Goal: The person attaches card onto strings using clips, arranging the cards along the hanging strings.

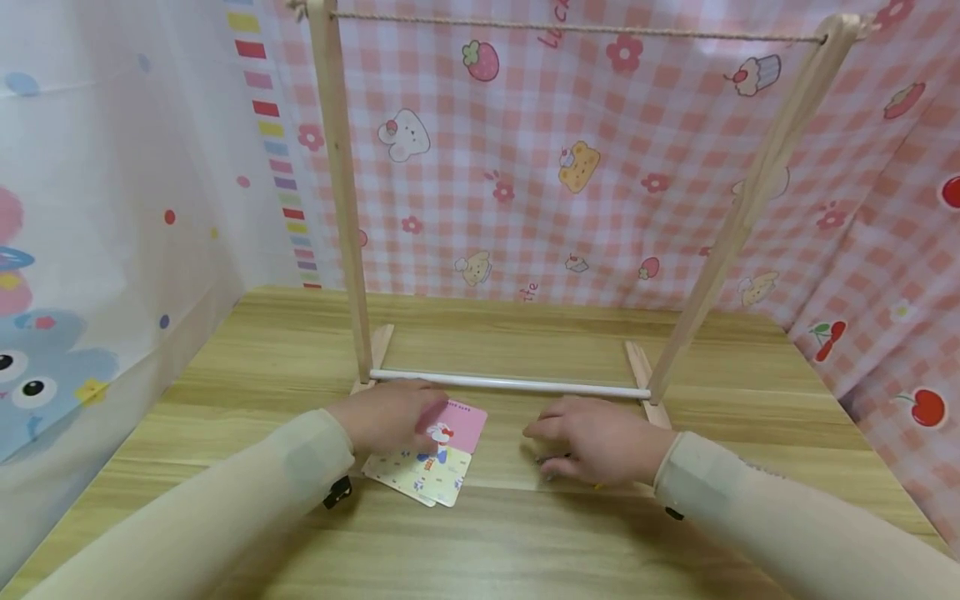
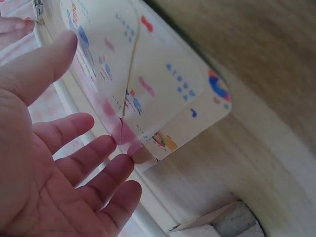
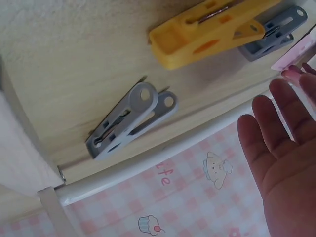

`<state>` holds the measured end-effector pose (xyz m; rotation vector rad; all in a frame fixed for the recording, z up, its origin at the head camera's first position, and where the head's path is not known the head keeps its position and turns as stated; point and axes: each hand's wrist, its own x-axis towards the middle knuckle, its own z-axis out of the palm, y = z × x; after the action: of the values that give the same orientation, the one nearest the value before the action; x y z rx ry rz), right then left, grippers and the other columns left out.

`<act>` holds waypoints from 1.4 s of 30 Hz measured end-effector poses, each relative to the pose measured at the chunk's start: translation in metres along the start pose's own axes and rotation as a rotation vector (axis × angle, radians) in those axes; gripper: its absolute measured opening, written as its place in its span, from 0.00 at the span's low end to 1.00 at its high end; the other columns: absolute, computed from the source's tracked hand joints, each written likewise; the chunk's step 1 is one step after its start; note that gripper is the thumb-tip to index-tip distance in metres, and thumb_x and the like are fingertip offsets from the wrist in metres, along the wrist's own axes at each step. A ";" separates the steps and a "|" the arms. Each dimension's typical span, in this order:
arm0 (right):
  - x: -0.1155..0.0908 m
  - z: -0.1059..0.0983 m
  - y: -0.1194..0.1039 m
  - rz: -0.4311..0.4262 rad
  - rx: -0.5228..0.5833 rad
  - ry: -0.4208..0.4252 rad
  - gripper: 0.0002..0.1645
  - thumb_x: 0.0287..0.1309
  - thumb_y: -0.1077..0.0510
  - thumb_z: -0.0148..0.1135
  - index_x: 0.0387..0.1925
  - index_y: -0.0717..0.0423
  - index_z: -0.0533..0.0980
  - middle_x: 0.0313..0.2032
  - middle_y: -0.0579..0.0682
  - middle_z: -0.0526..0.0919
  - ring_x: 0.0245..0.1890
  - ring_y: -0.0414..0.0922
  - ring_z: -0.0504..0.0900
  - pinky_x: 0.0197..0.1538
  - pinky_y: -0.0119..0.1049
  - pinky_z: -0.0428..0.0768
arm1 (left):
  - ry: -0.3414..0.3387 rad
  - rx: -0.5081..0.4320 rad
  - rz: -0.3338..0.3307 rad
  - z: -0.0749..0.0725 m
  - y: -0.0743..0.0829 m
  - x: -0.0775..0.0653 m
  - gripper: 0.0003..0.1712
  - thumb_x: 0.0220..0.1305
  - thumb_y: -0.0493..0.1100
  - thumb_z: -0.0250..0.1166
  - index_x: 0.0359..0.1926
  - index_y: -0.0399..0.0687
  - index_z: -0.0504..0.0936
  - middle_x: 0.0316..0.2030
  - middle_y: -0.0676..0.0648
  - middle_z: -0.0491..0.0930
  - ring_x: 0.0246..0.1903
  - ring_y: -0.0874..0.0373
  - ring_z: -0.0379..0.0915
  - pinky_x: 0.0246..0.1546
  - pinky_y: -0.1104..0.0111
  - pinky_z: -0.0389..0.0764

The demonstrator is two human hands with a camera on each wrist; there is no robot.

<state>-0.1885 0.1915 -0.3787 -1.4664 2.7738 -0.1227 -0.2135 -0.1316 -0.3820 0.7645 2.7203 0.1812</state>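
Observation:
Several overlapping cards [image 1: 420, 477] with pink and cream cartoon prints lie on the table. Over their upper left part is my left hand [image 1: 384, 414], its fingers loosely bent; in the left wrist view the fingertips are right at the edges of the cards [image 2: 163, 84]. Across from it, my right hand [image 1: 606, 439] hovers palm down with relaxed fingers, mostly hiding some clothespins from the head view. The right wrist view shows a yellow clothespin [image 3: 207, 32], a grey clothespin [image 3: 126, 121] nearer the frame post, and another grey clothespin [image 3: 276, 32] beyond the yellow one.
A wooden frame with a left post [image 1: 345, 208] and a right post [image 1: 742, 225] stands behind my hands. A rope [image 1: 577, 27] spans its top and a white rod [image 1: 510, 382] its base. Printed cloth [image 1: 525, 108] hangs behind the wooden table [image 1: 495, 550].

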 end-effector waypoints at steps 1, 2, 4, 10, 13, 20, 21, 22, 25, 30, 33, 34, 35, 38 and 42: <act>0.000 0.000 0.000 -0.002 0.009 -0.011 0.27 0.65 0.43 0.73 0.60 0.50 0.83 0.53 0.46 0.86 0.55 0.44 0.84 0.62 0.43 0.83 | -0.002 -0.005 -0.001 0.000 0.000 0.000 0.46 0.62 0.62 0.76 0.76 0.54 0.71 0.76 0.48 0.70 0.75 0.46 0.67 0.77 0.50 0.67; 0.000 0.001 -0.001 -0.003 0.017 -0.023 0.27 0.64 0.42 0.74 0.60 0.49 0.83 0.52 0.45 0.86 0.53 0.42 0.84 0.61 0.42 0.83 | -0.003 -0.011 0.000 0.000 0.000 -0.001 0.47 0.61 0.62 0.77 0.76 0.54 0.71 0.76 0.47 0.70 0.75 0.46 0.66 0.77 0.50 0.67; -0.001 0.003 -0.001 -0.002 0.047 -0.047 0.27 0.63 0.42 0.75 0.60 0.47 0.83 0.51 0.42 0.85 0.50 0.38 0.82 0.58 0.39 0.84 | -0.011 -0.032 -0.008 0.000 0.000 -0.002 0.49 0.59 0.63 0.78 0.76 0.55 0.70 0.77 0.47 0.68 0.76 0.46 0.64 0.78 0.50 0.66; 0.000 0.008 0.000 -0.026 0.071 -0.075 0.23 0.61 0.43 0.77 0.55 0.44 0.84 0.45 0.37 0.83 0.43 0.32 0.77 0.52 0.34 0.82 | -0.022 -0.056 -0.023 0.000 0.001 -0.002 0.52 0.54 0.61 0.81 0.77 0.55 0.70 0.77 0.46 0.67 0.77 0.46 0.62 0.78 0.50 0.66; 0.000 0.009 0.001 -0.025 0.077 -0.089 0.20 0.61 0.44 0.77 0.52 0.43 0.85 0.43 0.36 0.83 0.42 0.31 0.76 0.51 0.34 0.82 | -0.019 -0.052 -0.024 0.000 0.001 -0.001 0.53 0.53 0.61 0.82 0.76 0.56 0.70 0.77 0.47 0.67 0.76 0.46 0.63 0.76 0.49 0.68; 0.002 0.011 0.002 -0.052 0.045 -0.098 0.15 0.61 0.51 0.77 0.48 0.43 0.85 0.38 0.36 0.83 0.39 0.31 0.74 0.47 0.31 0.81 | -0.004 -0.039 -0.023 0.003 -0.002 0.003 0.54 0.49 0.62 0.84 0.75 0.58 0.71 0.73 0.48 0.71 0.72 0.46 0.67 0.72 0.49 0.73; 0.002 0.011 0.002 -0.055 0.038 -0.098 0.14 0.61 0.52 0.77 0.48 0.43 0.85 0.38 0.36 0.83 0.39 0.31 0.75 0.47 0.31 0.81 | -0.003 -0.039 -0.023 0.003 -0.002 0.003 0.54 0.48 0.62 0.85 0.75 0.58 0.71 0.73 0.48 0.72 0.72 0.46 0.68 0.71 0.48 0.73; 0.002 0.012 0.002 -0.058 0.032 -0.095 0.14 0.61 0.52 0.77 0.48 0.43 0.85 0.37 0.36 0.83 0.39 0.31 0.75 0.48 0.32 0.82 | -0.001 -0.040 -0.026 0.004 -0.002 0.003 0.55 0.48 0.62 0.85 0.75 0.59 0.72 0.72 0.48 0.72 0.71 0.47 0.68 0.71 0.49 0.74; 0.003 0.013 0.002 -0.059 0.021 -0.094 0.14 0.60 0.53 0.78 0.48 0.43 0.85 0.37 0.37 0.83 0.40 0.32 0.77 0.50 0.34 0.83 | 0.009 -0.044 -0.027 0.004 -0.002 0.004 0.55 0.46 0.62 0.86 0.74 0.59 0.72 0.69 0.49 0.74 0.68 0.49 0.70 0.69 0.50 0.76; 0.004 0.012 0.001 -0.041 0.017 -0.100 0.15 0.60 0.54 0.78 0.48 0.44 0.84 0.39 0.38 0.84 0.43 0.34 0.80 0.52 0.36 0.85 | 0.039 -0.039 -0.027 0.005 -0.004 0.004 0.57 0.43 0.62 0.87 0.74 0.60 0.72 0.65 0.50 0.75 0.63 0.52 0.72 0.65 0.54 0.78; 0.005 0.012 -0.001 -0.031 0.013 -0.104 0.14 0.60 0.55 0.77 0.48 0.45 0.84 0.40 0.39 0.84 0.43 0.35 0.81 0.53 0.37 0.85 | 0.061 -0.045 -0.032 0.005 -0.004 0.004 0.57 0.43 0.62 0.87 0.75 0.60 0.72 0.62 0.50 0.75 0.59 0.54 0.72 0.62 0.56 0.79; 0.005 0.011 -0.002 -0.030 0.012 -0.103 0.14 0.60 0.55 0.77 0.48 0.46 0.85 0.40 0.39 0.84 0.44 0.35 0.81 0.53 0.37 0.85 | 0.069 -0.050 -0.034 0.005 -0.004 0.003 0.58 0.43 0.61 0.87 0.75 0.59 0.72 0.62 0.50 0.75 0.57 0.54 0.73 0.61 0.57 0.80; 0.005 0.011 -0.002 -0.028 0.010 -0.102 0.14 0.60 0.55 0.77 0.48 0.46 0.85 0.41 0.39 0.84 0.44 0.36 0.81 0.53 0.37 0.85 | 0.076 -0.052 -0.039 0.005 -0.004 0.004 0.58 0.43 0.61 0.87 0.75 0.58 0.72 0.61 0.50 0.75 0.55 0.55 0.73 0.60 0.58 0.80; 0.005 0.010 -0.003 -0.027 0.007 -0.093 0.14 0.61 0.55 0.77 0.47 0.47 0.84 0.40 0.40 0.85 0.43 0.36 0.82 0.53 0.38 0.85 | 0.087 -0.062 -0.055 0.003 -0.003 0.004 0.57 0.45 0.59 0.87 0.76 0.55 0.72 0.60 0.49 0.75 0.51 0.56 0.74 0.58 0.59 0.82; 0.006 0.011 -0.003 -0.018 0.026 -0.080 0.13 0.63 0.55 0.76 0.47 0.48 0.83 0.42 0.41 0.85 0.45 0.38 0.83 0.53 0.39 0.85 | 0.087 -0.091 -0.075 0.001 -0.001 0.004 0.55 0.48 0.55 0.86 0.75 0.51 0.72 0.57 0.48 0.74 0.47 0.56 0.75 0.55 0.60 0.83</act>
<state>-0.1887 0.1839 -0.3893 -1.4573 2.6869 -0.0969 -0.2171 -0.1307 -0.3846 0.6421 2.7949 0.3251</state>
